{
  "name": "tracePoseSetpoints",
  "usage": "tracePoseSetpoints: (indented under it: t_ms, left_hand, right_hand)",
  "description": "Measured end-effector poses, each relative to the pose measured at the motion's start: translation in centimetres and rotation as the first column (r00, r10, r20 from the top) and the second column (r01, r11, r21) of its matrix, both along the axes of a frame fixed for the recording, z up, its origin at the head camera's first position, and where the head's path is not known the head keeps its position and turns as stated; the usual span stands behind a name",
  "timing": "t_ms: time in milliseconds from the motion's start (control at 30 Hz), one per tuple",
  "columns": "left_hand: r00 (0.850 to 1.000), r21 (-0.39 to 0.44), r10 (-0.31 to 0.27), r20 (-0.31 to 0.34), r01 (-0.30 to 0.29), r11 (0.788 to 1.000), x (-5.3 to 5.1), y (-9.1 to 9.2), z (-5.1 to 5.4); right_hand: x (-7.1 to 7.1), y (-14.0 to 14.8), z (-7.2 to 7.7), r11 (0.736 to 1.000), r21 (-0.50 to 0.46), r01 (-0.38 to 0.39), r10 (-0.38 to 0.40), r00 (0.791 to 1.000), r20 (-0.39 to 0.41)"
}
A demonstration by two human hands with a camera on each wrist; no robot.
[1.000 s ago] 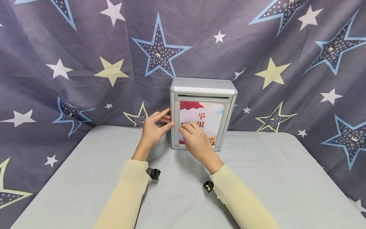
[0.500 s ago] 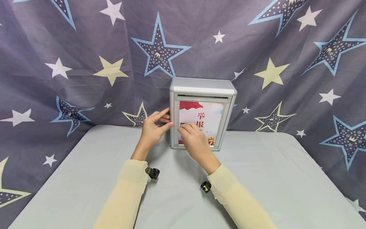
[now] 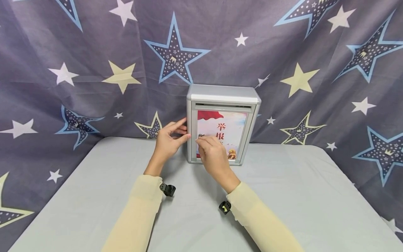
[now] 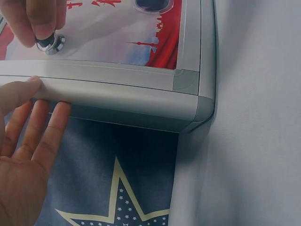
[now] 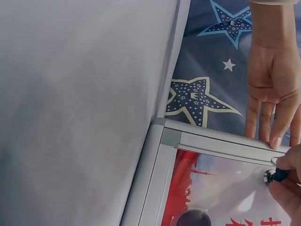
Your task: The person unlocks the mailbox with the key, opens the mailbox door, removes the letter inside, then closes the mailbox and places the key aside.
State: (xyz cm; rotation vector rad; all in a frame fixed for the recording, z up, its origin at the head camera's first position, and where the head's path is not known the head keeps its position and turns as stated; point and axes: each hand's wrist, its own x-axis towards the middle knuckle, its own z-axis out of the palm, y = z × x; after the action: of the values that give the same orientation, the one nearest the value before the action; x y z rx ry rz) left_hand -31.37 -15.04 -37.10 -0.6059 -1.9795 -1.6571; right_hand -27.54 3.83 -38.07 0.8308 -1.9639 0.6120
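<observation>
A grey metal letterbox-like box (image 3: pixel 224 91) with a slot near its top stands upright at the back of the table. Its front carries a printed poster (image 3: pixel 233 122) with red characters. On the poster's left side is a round chrome lock (image 4: pixel 57 44). My right hand (image 3: pixel 215 154) pinches a dark-headed key (image 5: pixel 281 174) at this lock; a thin ring (image 5: pixel 274 161) hangs by it. The key's blade is hidden. My left hand (image 3: pixel 168 143) touches the box's left side, thumb on the front edge, fingers fairly straight along the side wall.
A grey cloth covers the table (image 3: pixel 195 210). Behind the box hangs a dark curtain (image 3: pixel 220 63) printed with stars. Black wrist cameras sit on both cream sleeves (image 3: pixel 264 220). A dark round spot (image 5: pixel 194 218) shows on the poster.
My right wrist has swung slightly left and turned a little, with the fingers staying at the lock. The left hand and the box hold their places.
</observation>
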Motion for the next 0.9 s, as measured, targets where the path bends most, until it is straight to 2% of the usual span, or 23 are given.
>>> tracePoseSetpoints:
  t_ms: [433, 533, 767, 900]
  left_hand:
    - [1.000, -0.015, 0.009, 0.011, -0.008, 1.000, 0.1, 0.2, 0.0]
    - [1.000, -0.017, 0.010, 0.027, -0.010, 1.000, 0.5, 0.2, 0.4]
    - [0.999, -0.016, -0.001, 0.043, 0.002, 1.000, 2.5, 0.5, 2.1]
    - [0.999, -0.029, 0.000, 0.034, 0.001, 1.000, 2.7, 0.6, 2.2]
  right_hand:
    - [0.1, 0.0, 0.1, 0.995, -0.096, -0.011, 0.019, 0.996, 0.082]
    - [0.0, -0.2, 0.1, 0.993, -0.114, -0.016, 0.026, 0.996, 0.088]
    - [0.1, -0.3, 0.2, 0.989, -0.145, -0.006, 0.023, 0.993, 0.115]
    - [0.2, -0.2, 0.4, 0.986, -0.168, -0.005, 0.029, 0.990, 0.137]
